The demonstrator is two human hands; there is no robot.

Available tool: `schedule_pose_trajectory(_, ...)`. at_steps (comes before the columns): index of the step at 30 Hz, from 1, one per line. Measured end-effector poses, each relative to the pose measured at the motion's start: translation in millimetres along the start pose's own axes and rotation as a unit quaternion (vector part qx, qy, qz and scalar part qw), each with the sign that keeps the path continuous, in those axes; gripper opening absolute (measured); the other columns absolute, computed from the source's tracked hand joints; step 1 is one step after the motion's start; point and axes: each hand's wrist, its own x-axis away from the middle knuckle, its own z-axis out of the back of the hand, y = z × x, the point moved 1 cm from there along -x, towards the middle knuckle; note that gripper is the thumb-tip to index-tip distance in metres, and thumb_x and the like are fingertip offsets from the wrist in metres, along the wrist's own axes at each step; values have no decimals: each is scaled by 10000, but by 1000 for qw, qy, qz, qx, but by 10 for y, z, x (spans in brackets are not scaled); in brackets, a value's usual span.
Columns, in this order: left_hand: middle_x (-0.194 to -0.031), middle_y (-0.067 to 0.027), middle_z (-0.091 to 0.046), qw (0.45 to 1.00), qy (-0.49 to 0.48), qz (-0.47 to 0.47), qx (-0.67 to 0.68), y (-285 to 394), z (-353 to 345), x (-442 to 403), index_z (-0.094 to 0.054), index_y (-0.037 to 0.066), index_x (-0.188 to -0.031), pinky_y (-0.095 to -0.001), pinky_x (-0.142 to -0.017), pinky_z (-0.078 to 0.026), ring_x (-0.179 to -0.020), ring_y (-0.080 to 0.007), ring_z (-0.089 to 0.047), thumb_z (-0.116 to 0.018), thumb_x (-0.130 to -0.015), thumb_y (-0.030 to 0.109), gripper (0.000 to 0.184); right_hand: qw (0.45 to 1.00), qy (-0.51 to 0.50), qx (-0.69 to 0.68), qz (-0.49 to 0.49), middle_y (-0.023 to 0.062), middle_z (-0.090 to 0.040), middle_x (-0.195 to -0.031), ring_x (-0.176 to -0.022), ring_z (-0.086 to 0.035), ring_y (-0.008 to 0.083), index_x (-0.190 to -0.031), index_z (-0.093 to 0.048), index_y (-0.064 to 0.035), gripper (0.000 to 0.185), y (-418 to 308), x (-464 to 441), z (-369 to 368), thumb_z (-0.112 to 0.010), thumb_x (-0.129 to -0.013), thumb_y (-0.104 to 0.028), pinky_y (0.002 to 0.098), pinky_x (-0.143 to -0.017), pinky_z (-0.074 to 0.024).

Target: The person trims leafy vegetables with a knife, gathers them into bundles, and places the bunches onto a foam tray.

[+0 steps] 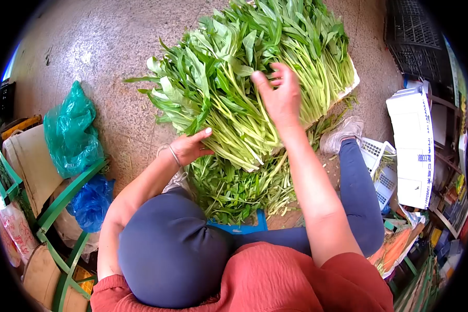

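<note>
A big heap of leafy water spinach [234, 109] lies in front of me, leaves pointing away and pale cut stems toward me. My left hand [191, 147], with a bracelet at the wrist, rests against the left edge of the stems. Its thumb is stretched out, apart from the fingers, which are partly hidden. Above the middle of the heap is my right hand [282, 99], thumb and fingers apart and slightly curled, a little blurred, with nothing visible in it. Loose leaves and stem trimmings [234, 190] cover the floor between my feet.
The white edge of something [354, 78] shows under the heap's right side. On the left are a green plastic bag [75, 132], a blue bag [92, 202] and a green metal frame [70, 195]. At right stand a white box [412, 145], white baskets [384, 184] and black crates [416, 47].
</note>
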Motion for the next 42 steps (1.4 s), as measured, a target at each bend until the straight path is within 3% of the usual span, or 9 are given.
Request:
schedule_pose_trajectory(2, -1110, -43, -529, 1000, 12, -6, 6, 16, -60, -6, -457, 108, -1164, -395, -879, -397, -1030, -200, -493, -622, -775, 275, 455, 999, -23, 38, 7, 197, -481, -1107, -950, -515, 289, -1181, -404, 3, 957, -90, 37, -227, -642, -537, -664, 389, -835, -414)
schedule_pose_trajectory(12, -1120, -44, -505, 995, 32, 2, -97, -68, -25, -188, -458, 95, -1140, -404, -821, -437, -1004, -186, -489, -545, -822, 192, 344, 926, -374, -45, 18, 146, -608, -927, -829, -591, 223, -990, -602, -108, 473, 23, -309, -364, -690, -603, -364, 321, -754, -458)
schedule_pose_trajectory(18, -996, -123, -535, 994, 106, 15, 13, 336, -483, -621, -526, 8, -1020, -334, -644, -536, -906, -246, -522, -518, -839, 148, 229, 967, -252, 34, -2, 148, -625, -894, -789, -604, 240, -932, -611, -36, 585, 225, -807, -334, -735, -556, -466, 313, -723, -466)
schedule_pose_trajectory(24, -1076, -101, -499, 995, 98, -7, -2, 203, -338, -633, -502, 29, -1071, -339, -672, -530, -896, -249, -533, -509, -841, 128, 250, 997, -51, 21, 46, 193, -530, -1106, -1015, -522, 295, -1169, -435, -1, 791, 58, -167, 151, -635, -648, -562, 376, -884, -402)
schedule_pose_trajectory(28, -1014, -100, -525, 991, 127, -30, -13, 249, -490, -621, -500, 19, -1064, -319, -630, -537, -845, -240, -555, -500, -844, 141, 252, 972, -58, 217, 69, 217, -127, -1379, -1288, -78, 356, -1338, -176, -112, 982, -132, 772, 195, -613, -613, -609, 496, -1026, -113)
schedule_pose_trajectory(36, -1075, -143, -486, 995, 96, -5, -39, 324, -577, -755, -401, 5, -1140, -291, -770, -510, -896, -245, -559, -409, -894, 163, 293, 872, -126, 456, 124, 263, 80, -1371, -1237, 24, 499, -1338, 135, -280, 921, 673, 960, -487, -550, -751, -92, 676, -925, -57)
schedule_pose_trajectory(38, -1226, -169, -433, 690, 23, -64, -721, 340, -285, -607, -385, 3, -1193, -285, -881, -422, -1047, -240, -498, -661, -725, 327, 633, 901, -197, 371, 105, 294, 116, -1351, -1201, 59, 552, -1332, 168, -252, 856, 564, 1144, -597, -412, -757, 7, 716, -878, -5)
schedule_pose_trajectory(39, -1248, -179, -405, 827, -1, -28, -561, 200, 40, -708, -351, 5, -1223, -298, -900, -406, -1094, -246, -459, -651, -725, 364, 683, 878, -197, 424, 101, 280, 117, -1358, -1210, 58, 540, -1341, 139, -256, 858, 538, 1222, -681, -424, -748, 6, 707, -888, 3)
schedule_pose_trajectory(42, -1273, -175, -373, 952, -13, 56, -301, 241, -12, -506, -317, 39, -1260, -391, -907, -380, -1148, -281, -406, -608, -756, 398, 683, 890, -116, 424, 122, 251, 119, -1372, -1230, 60, 511, -1354, 81, -274, 864, 642, 1304, -840, -451, -731, -1, 687, -911, 10)
